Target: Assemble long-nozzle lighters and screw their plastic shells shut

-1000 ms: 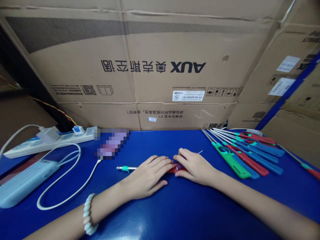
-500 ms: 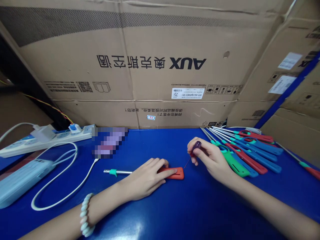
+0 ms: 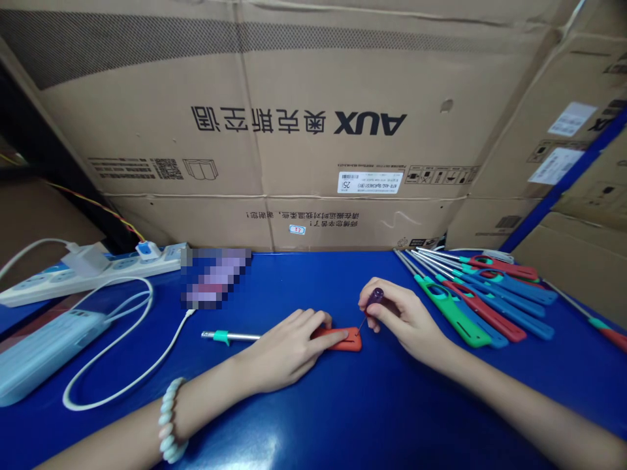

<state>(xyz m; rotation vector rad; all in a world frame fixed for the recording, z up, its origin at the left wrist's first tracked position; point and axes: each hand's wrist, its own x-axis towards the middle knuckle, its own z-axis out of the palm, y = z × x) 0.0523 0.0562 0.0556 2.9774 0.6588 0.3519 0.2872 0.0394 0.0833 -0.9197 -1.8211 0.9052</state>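
Note:
My left hand presses an orange-red long-necked lighter flat on the blue table, its fingers over the handle. The lighter's metal tube with a green tip piece points left from under the hand. In my right hand is a screwdriver with a dark purple handle, gripped between thumb and fingers. The screwdriver's thin shaft slants down to the end of the lighter handle, with its tip at or near the small hole there.
Several blue, red and green lighters lie fanned out at the right, another beyond them. At left are a power strip, a light-blue power bank, a white cable and a blurred phone. A cardboard sheet stands behind.
My right hand has moved slightly left and down, bringing the screwdriver's tip from beside the lighter onto the handle's end. The left hand stays in place.

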